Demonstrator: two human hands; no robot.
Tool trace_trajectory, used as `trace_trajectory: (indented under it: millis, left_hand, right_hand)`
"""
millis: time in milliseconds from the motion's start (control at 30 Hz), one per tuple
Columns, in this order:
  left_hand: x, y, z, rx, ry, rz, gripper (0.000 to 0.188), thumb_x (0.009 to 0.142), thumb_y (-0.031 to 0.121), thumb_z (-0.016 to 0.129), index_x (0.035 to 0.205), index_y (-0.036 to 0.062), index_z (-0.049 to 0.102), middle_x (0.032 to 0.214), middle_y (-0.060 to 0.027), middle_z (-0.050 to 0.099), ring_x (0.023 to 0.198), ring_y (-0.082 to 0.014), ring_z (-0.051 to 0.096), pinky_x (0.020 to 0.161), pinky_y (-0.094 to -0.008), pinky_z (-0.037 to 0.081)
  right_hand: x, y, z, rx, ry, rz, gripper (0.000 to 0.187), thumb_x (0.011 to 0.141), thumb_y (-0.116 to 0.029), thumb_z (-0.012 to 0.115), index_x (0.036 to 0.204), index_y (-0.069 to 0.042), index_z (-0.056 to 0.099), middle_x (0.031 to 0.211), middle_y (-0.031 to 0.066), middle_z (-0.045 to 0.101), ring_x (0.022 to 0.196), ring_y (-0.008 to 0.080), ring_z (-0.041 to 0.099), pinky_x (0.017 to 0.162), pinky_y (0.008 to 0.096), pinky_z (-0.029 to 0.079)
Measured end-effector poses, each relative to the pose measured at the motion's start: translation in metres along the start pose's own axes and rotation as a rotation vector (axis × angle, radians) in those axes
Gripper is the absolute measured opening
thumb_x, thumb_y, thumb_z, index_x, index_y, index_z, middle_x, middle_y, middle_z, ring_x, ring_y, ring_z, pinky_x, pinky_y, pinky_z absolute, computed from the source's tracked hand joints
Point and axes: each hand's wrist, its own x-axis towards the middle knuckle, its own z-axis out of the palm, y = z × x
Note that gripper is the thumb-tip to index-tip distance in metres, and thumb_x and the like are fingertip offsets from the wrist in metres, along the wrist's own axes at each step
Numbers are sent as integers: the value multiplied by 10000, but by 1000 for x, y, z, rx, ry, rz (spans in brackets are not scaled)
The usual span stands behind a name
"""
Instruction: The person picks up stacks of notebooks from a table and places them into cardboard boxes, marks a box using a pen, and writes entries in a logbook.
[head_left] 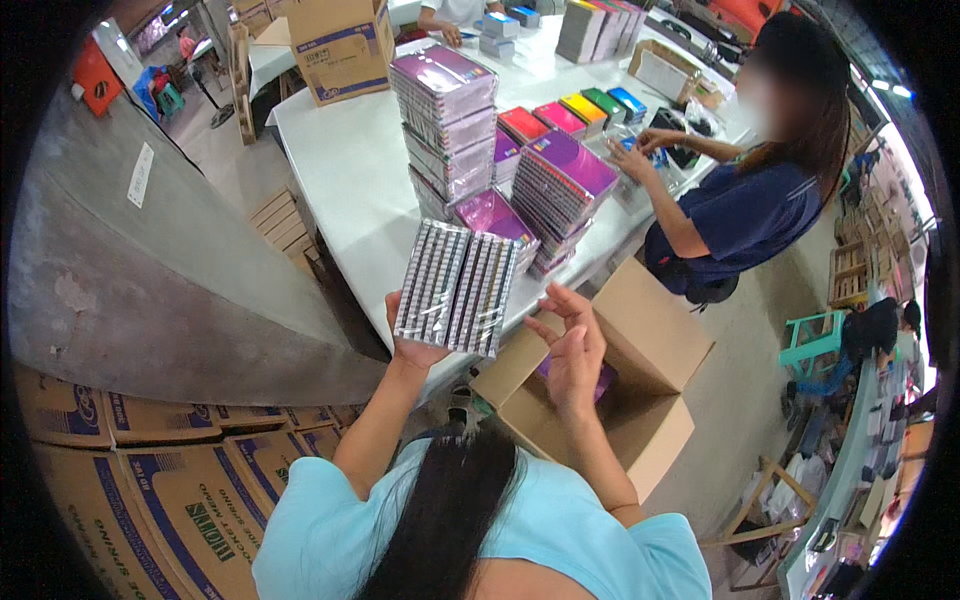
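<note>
Notebook pack point(456, 288) held by the left hand point(413, 352), right hand point(573, 350) spread beside it

The left forearm reaches forward, its hand clasping the pack at the left side and near edge. The clear-wrapped pack, 2 rows of spiral bindings facing up, lies left of the right hand and apart from it. That hand is raised, fingers spread and slightly curled, over a carton point(655, 335). Beyond both hands, notebook stacks point(447, 120) stand on the worktop point(345, 170).

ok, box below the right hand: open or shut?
Open. The box has flaps spread outward, and something purple shows inside.
</note>
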Motion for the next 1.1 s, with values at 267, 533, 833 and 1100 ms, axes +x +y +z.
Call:
trace_trajectory:
  millis: [267, 533, 833, 1100]
  left_hand:
    - [-5, -46, -5, 298, 153, -293, 711, 694, 303, 594, 1293, -26, 396, 1202, -187, 543, 1067, -307, 565, 934, -430, 460]
    - [-36, -131, -45, 1778, -162, -347, 930, 838, 495, 564, 1449, 35, 36, 1502, -211, 9, 1392, -318, 56, 1112, -397, 53]
    - [-90, -121, -106, 1996, 27, -531, 829, 887, 575, 383, 1457, 111, 1, 1465, -289, 22, 1352, -460, 66, 1033, -632, 83]
    - [-88, -114, -105, 1986, -11, -545, 817, 886, 509, 462, 1451, 72, 66, 1471, -253, 115, 1366, -412, 104, 1066, -555, 144]
  right_hand:
    - [-52, -8, -55, -9, 6, 312, 934, 804, -522, 613, 1433, -8, 153, 1344, 190, 399, 1206, 262, 421, 987, 391, 358]
    - [-167, 60, -180, 633, 569, 699, 552, 735, -230, 664, 1190, 10, 465, 1051, 149, 608, 927, 274, 619, 838, 431, 512]
    - [-177, 222, -182, 541, 367, 1060, 521, 821, -301, 659, 1229, -43, 463, 1124, 96, 582, 999, 253, 576, 912, 419, 448]
    - [-177, 277, -170, 188, 255, 1080, 662, 802, -443, 666, 1303, -87, 422, 1231, 70, 529, 1133, 222, 482, 987, 392, 360]
